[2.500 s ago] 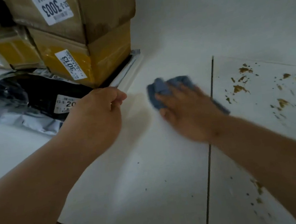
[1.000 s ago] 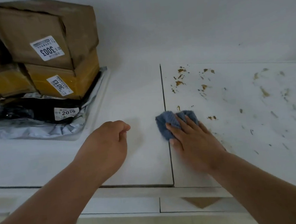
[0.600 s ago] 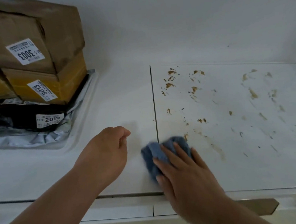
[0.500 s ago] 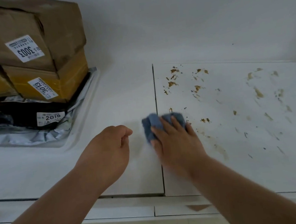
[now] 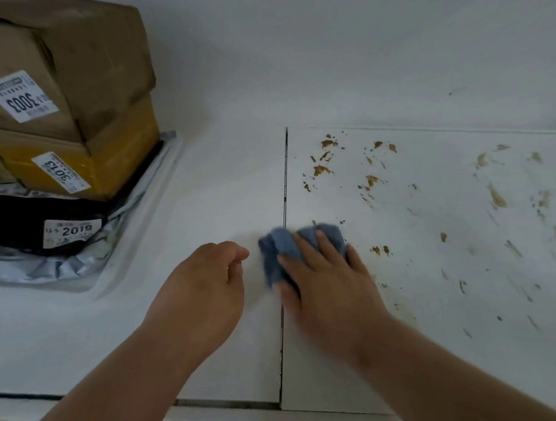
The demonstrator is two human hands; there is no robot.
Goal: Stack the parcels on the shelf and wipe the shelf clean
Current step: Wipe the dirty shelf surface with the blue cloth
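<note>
Nearest, two bare forearms reach over the front edge of the white shelf (image 5: 200,190). The left hand (image 5: 203,292) hovers or rests just left of the seam (image 5: 283,192) between the shelf panels, fingers curled into a loose fist around nothing. The right hand (image 5: 324,284) presses a blue cloth (image 5: 287,246) flat on the shelf with straight fingers — the cloth lies across the seam. Beyond and to the right, brown stains (image 5: 372,181) speckle the right panel. At the far left, the parcels are stacked: a black bag (image 5: 16,222) lowest, a yellow box (image 5: 95,160) on it, a brown box (image 5: 78,59) on top.
</note>
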